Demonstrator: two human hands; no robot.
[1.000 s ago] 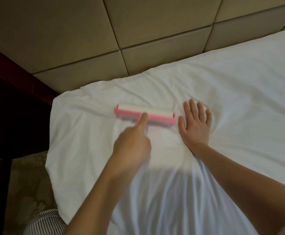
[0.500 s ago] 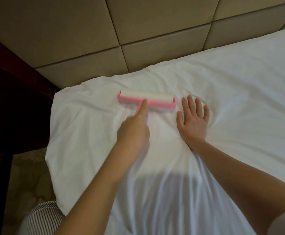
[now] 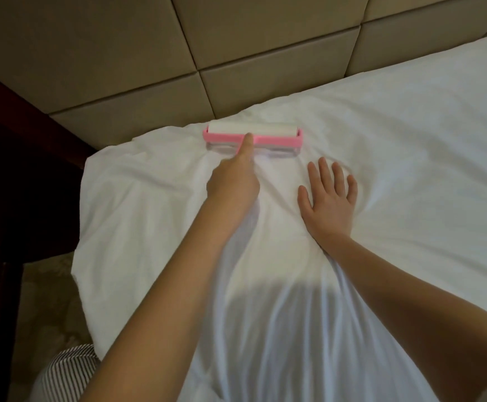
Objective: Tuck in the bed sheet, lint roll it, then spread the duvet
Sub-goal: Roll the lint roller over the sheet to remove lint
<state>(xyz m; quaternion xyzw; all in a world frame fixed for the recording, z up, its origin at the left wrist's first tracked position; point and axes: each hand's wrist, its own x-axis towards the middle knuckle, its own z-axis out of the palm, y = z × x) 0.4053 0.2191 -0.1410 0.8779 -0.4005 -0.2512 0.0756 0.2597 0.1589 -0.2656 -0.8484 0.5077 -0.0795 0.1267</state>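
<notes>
A pink lint roller (image 3: 280, 134) with a white roll lies on the white bed sheet (image 3: 396, 146) close to the headboard edge. My left hand (image 3: 233, 184) grips its handle, with the index finger stretched along the handle up to the pink frame. My right hand (image 3: 329, 198) lies flat on the sheet just right of the roller, fingers spread and pressing the fabric down. The sheet is wrinkled around both hands. No duvet is in view.
A padded beige headboard (image 3: 236, 39) runs along the far side of the bed. A dark wooden nightstand (image 3: 19, 184) stands at the left by the mattress corner. Patterned carpet (image 3: 48, 300) and striped cloth (image 3: 68, 372) show at the lower left.
My left hand has pushed the lint roller away from me, up the sheet toward the headboard. My right hand has stayed flat on the sheet.
</notes>
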